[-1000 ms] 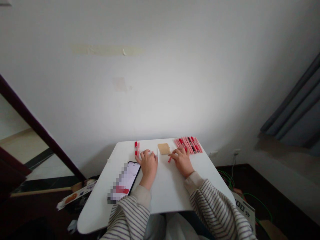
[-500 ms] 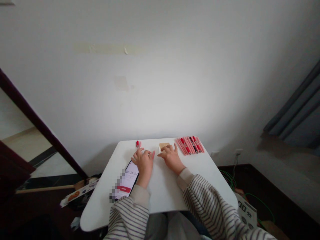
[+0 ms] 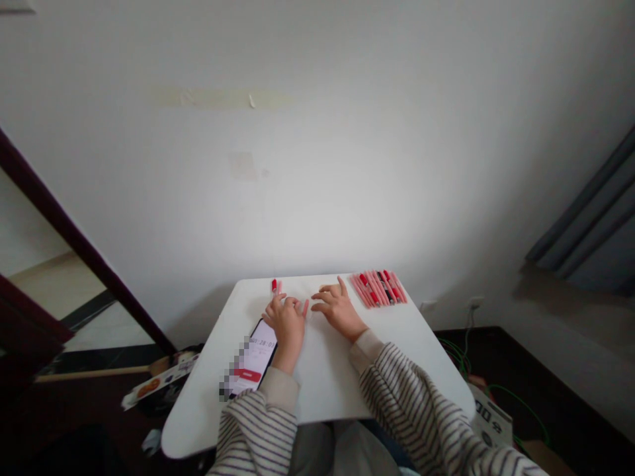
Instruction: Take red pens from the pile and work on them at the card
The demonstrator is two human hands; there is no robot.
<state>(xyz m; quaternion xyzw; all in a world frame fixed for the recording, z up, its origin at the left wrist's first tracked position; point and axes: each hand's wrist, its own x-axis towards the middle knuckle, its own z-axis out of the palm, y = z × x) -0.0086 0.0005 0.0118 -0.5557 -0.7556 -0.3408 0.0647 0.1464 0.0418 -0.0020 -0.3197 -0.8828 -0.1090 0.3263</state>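
Note:
My left hand (image 3: 288, 325) is at the middle of the white table (image 3: 337, 390), its fingers bent in a pinch. A slim pink pen part (image 3: 305, 307) sticks up beside its thumb; the rest is covered by the hand. My right hand (image 3: 341, 313) hovers just to the right, fingers spread with the index raised, and no object shows in its grasp. Beneath its fingers lies a tan pad (image 3: 325, 287), mostly hidden. Beyond my left hand are a small red piece (image 3: 274, 285) and another pink pen part (image 3: 280, 288).
A row of pink pens (image 3: 370, 291), some with red or black parts, lies at the table's back right. A phone (image 3: 253, 354) showing a timer rests left of my left wrist. The wall (image 3: 317, 198) rises behind the table. Green cables (image 3: 454, 357) lie on the floor at right.
My right hand's fingers have lifted and spread, with the hand now covering more of the tan pad. My left hand keeps its pinch almost in place. The view has shifted slightly.

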